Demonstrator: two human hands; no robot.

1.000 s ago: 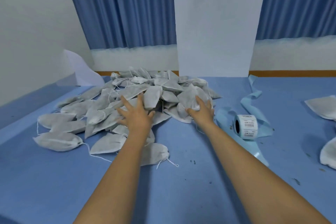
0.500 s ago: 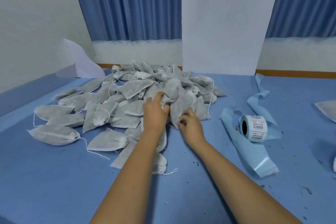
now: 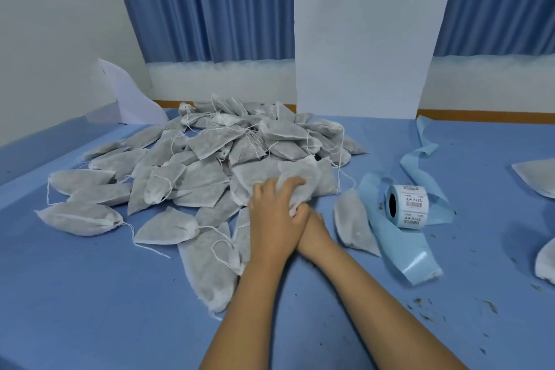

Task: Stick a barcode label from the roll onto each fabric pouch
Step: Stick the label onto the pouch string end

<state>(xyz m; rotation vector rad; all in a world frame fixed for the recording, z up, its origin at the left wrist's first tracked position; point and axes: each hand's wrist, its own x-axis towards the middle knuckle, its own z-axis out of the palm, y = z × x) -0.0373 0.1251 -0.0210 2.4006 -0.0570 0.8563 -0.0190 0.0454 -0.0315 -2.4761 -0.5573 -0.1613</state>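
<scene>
Blue table [image 3: 90,294] runs under everything, out past my grip on all sides. Pile of pouches [image 3: 207,156] spreads ahead and to the left of my hands, grey-white, drawstrings trailing, many overlapping. Two more pouches [image 3: 537,173] lie well off to the right of the grip, cut by the frame edge.

Pale blue backing strip [image 3: 402,246] loops on the table to the right of my hands, one end curling away toward the far wall. A lone pouch [image 3: 356,222] lies flat between my grip and that strip, its edge touching the strip.

My left hand [image 3: 276,213] sits at the near edge of the pile, fingers curled into one pouch [image 3: 303,170] and bunching its cloth. That pouch rises just ahead of my knuckles. My right hand [image 3: 313,230] is tucked under and against the left, its fingers hidden, so I cannot tell what it holds.

Label roll [image 3: 408,204] stands on its edge on the strip, right of my grip and apart from it, barcodes facing out. Dark specks [image 3: 426,314] dot the table, nearer me and to the right.
</scene>
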